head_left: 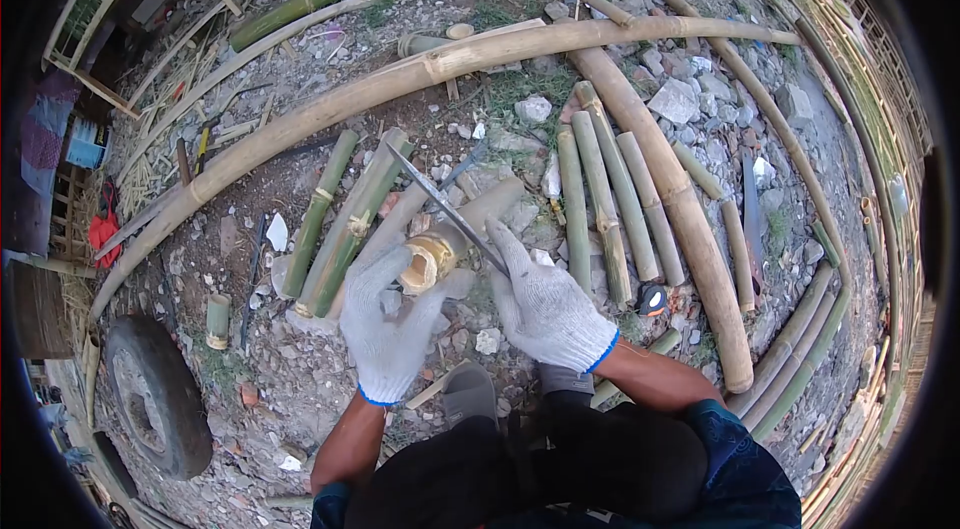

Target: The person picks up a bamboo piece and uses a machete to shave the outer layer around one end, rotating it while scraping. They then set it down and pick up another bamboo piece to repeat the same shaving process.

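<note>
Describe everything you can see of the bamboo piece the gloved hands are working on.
The bamboo piece is a short, pale tan section of stem, lying tilted over stony ground with its hollow cut end facing the camera. The rim looks rough and yellowish. The left hand in a white knit glove grips it near that end. A long thin blade, held by the right hand, lies across its top.

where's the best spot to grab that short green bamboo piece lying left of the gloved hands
Probably around the middle of the short green bamboo piece, just below its pale joint ring, coming down from above. It lies flat on the gravel with open ground on its left, while another green piece crowds its right side, so the fingers fit best across its width.
</note>
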`<state>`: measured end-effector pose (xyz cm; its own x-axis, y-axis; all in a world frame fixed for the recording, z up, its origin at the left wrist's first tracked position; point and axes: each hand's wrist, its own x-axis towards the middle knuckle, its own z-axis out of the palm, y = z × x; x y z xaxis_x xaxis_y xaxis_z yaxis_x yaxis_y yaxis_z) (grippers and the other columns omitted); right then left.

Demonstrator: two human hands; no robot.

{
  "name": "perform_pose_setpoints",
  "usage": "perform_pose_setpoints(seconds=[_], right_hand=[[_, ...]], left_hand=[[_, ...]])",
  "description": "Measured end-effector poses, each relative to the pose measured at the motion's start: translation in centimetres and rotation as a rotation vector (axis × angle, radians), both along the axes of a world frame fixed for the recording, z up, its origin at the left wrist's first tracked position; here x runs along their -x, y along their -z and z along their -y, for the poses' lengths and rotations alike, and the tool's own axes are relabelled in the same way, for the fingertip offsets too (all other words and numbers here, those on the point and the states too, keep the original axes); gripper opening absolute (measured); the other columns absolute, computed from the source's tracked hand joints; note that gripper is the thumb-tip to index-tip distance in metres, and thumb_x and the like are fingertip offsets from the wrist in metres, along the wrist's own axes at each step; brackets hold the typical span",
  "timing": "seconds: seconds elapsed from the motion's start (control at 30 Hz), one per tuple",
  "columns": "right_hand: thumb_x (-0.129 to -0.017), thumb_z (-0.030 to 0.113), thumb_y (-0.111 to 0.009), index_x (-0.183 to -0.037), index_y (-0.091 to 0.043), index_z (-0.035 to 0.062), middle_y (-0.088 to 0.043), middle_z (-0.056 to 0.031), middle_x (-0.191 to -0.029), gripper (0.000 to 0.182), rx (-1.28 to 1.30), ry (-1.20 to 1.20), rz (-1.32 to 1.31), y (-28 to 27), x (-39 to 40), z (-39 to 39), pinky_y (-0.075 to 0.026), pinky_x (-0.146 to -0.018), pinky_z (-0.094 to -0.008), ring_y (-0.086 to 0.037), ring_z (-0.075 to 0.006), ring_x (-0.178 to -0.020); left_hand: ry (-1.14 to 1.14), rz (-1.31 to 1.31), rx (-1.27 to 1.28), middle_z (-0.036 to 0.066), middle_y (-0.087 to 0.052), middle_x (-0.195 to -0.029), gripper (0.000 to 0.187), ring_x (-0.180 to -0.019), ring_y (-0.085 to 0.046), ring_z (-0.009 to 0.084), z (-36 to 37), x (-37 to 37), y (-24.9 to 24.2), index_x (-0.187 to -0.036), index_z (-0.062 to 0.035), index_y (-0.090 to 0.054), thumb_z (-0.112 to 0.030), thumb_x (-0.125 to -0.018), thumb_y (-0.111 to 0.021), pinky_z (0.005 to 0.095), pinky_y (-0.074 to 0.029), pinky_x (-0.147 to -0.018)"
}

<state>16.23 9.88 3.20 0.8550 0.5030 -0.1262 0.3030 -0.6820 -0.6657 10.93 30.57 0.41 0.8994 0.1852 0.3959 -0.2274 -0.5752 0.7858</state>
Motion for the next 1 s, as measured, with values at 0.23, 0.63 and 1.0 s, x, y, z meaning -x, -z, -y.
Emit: perform_pose_setpoints(seconds=[0.23, 0.63, 1.0], right_hand=[[-0.096, 0.01, -0.064, -0.161, -0.033, -0.0046, -0.067, -0.0171, -0.073, 0.074, -0.256, -0.039, 0.29, -0.3, 1.0, -0.7, -0.054, -0.059, -0.0458, -0.068, -0.0351, -0.059], [-0.092, 0.001, -0.059, -0.159, -0.035, -0.0072, -0.063, -0.0334, -0.094, 0.072, -0.112, 0.036, -0.128, 0.5, 1.2, -0.5, -0.047, -0.094, -0.0572, -0.064, -0.0493, -0.079], [-0.094, 0.004, -0.062, -0.159, -0.034, -0.0071, -0.068, -0.0326, -0.105, 0.071, -0.115, -0.022, 0.084, -2.0, 0.3, 0.5, -0.055, -0.083, -0.0565, -0.067, -0.0507, -0.075]], left_hand=[[0.0, 0.002, -0.043, 0.02, -0.062, -0.134, 0.051, -0.131, -0.06, 0.0348, 0.4, 0.5, -0.2, -0.128, 0.0004, -0.064, -0.004, -0.082, -0.086, 0.0455, -0.047, -0.111], [-0.085, 0.074, 0.007, 0.019, -0.069, -0.124, 0.05, -0.117, -0.067, 0.0349, 0.7, -0.4, 0.3, -0.121, -0.0007, -0.069, -0.004, -0.076, -0.092, 0.0437, -0.052, -0.103], [0.053, 0.164, -0.173, 0.017, -0.069, -0.125, 0.054, -0.118, -0.066, 0.0372, 1.5, -1.0, -0.5, -0.123, -0.0042, -0.07, -0.001, -0.073, -0.091, 0.0461, -0.053, -0.101]])
